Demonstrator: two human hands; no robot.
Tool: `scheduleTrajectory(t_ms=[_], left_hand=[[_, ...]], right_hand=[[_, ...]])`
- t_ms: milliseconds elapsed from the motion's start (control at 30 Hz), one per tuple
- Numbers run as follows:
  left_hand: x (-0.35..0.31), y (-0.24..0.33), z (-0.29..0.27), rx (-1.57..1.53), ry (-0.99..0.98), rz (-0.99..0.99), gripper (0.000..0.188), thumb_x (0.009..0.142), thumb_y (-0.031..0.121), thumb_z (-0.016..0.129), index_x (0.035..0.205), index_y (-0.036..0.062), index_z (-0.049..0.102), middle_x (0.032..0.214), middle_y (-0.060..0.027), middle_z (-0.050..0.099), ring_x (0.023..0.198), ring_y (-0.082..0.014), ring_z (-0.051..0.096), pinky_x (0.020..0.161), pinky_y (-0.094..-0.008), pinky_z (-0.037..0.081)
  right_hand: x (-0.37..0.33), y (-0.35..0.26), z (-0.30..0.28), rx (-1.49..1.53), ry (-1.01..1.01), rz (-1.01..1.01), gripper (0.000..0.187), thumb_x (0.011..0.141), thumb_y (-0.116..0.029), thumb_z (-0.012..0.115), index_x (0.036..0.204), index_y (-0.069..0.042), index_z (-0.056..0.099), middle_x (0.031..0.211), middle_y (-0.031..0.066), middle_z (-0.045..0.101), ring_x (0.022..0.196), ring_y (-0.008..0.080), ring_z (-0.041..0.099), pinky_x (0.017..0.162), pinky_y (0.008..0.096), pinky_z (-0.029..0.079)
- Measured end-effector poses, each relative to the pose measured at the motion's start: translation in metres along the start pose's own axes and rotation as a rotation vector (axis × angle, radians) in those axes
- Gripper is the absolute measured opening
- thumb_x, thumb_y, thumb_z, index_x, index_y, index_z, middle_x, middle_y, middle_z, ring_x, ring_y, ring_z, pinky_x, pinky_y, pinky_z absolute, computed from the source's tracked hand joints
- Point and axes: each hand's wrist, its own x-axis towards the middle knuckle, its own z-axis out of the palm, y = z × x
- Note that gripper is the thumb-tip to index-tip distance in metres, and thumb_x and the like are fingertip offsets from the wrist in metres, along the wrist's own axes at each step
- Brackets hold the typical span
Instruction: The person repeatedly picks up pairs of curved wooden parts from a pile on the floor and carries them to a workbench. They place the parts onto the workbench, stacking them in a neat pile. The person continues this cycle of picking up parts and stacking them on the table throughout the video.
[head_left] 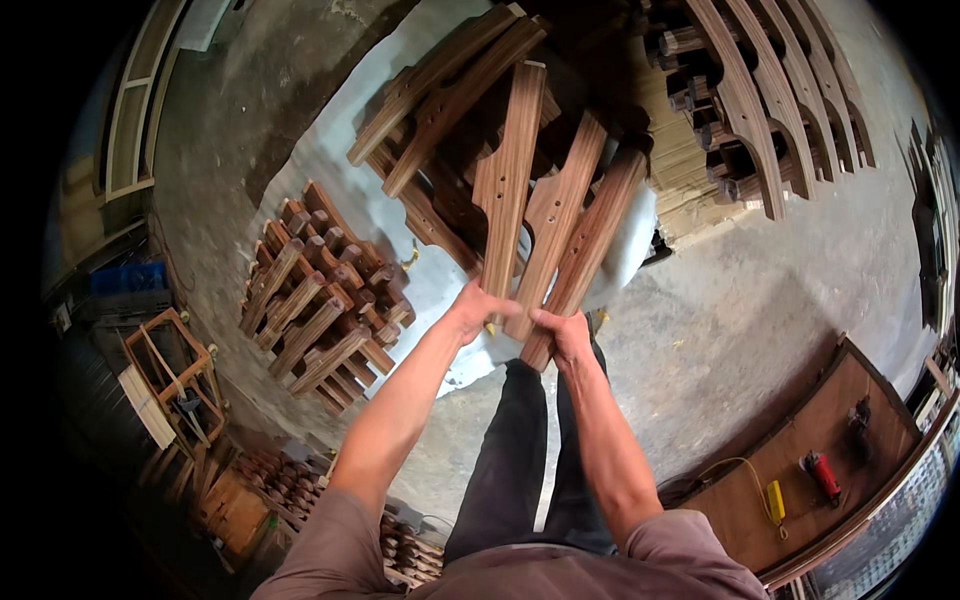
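Note:
Three long shaped wooden pieces, brown with striped grain and small drilled holes, fan out in front of me. My left hand (476, 309) is closed round the near end of the left wooden piece (508, 170), its thumb stretched across and slightly blurred. Beside it lies the middle wooden piece (562, 205), its near end between my two hands. My right hand (565, 335) grips the right wooden piece (598, 235) near its lower end, thumb towards the middle one. Under and beyond them, more shaped pieces form a pile (440, 105), partly in shadow.
A stack of shorter wooden parts (310, 300) stands left on the floor. Curved wooden frames (745, 100) are lined up at far right. At lower right, a wooden bench (740, 510) bears a red power tool (822, 477) and a yellow corded item (776, 502). A wooden frame (165, 350) sits at left.

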Motion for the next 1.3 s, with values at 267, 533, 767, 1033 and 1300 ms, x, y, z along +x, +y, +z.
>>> scheduleTrajectory(t_ms=[267,533,767,1033,1300], left_hand=[[-0.124,0.006,0.038,-0.053,0.022,0.055,0.067,0.069,-0.005,0.079,0.132,-0.0024,0.054,0.118,-0.0124,0.067,0.108,-0.0269,0.066,0.098,-0.0403,0.053],[-0.342,-0.029,0.113,0.137,-0.089,0.034,0.066,0.067,-0.004,0.082,0.127,-0.0017,0.054,0.111,-0.011,0.066,0.101,-0.0262,0.067,0.09,-0.0403,0.056],[-0.464,-0.09,0.2,0.505,-0.368,0.095,0.068,0.07,-0.006,0.074,0.134,-0.0037,0.052,0.116,-0.0137,0.066,0.102,-0.0284,0.068,0.091,-0.0406,0.056],[-0.576,-0.227,0.301,0.872,-0.898,0.172,0.063,0.075,-0.001,0.069,0.135,-0.0064,0.05,0.119,-0.0127,0.064,0.11,-0.0257,0.063,0.098,-0.0387,0.049],[-0.703,-0.485,0.408,1.099,-1.023,0.088,0.068,0.069,-0.005,0.077,0.133,-0.0039,0.053,0.115,-0.0136,0.068,0.101,-0.0267,0.068,0.09,-0.0393,0.056]], right_hand=[[-0.115,-0.011,0.012,0.166,-0.118,0.11,0.043,0.083,0.0,0.073,0.124,0.007,0.061,0.112,0.0173,0.072,0.098,0.0306,0.071,0.09,0.0449,0.058],[-0.356,0.045,0.002,0.292,0.011,-0.041,0.053,0.082,0.003,0.075,0.131,0.003,0.056,0.121,0.0142,0.069,0.11,0.0264,0.067,0.098,0.0406,0.054],[-0.534,0.123,-0.041,0.518,0.212,-0.404,0.051,0.075,-0.007,0.084,0.12,0.004,0.064,0.11,0.0116,0.069,0.097,0.02,0.067,0.088,0.0339,0.054],[-0.672,0.251,-0.127,0.887,0.265,-0.765,0.058,0.076,-0.004,0.083,0.127,0.005,0.058,0.112,0.0145,0.068,0.103,0.0236,0.067,0.092,0.0365,0.054],[-0.864,0.42,-0.276,1.006,0.602,-1.042,0.064,0.076,-0.005,0.085,0.131,0.004,0.054,0.117,0.0138,0.069,0.106,0.0237,0.067,0.096,0.0371,0.054]])
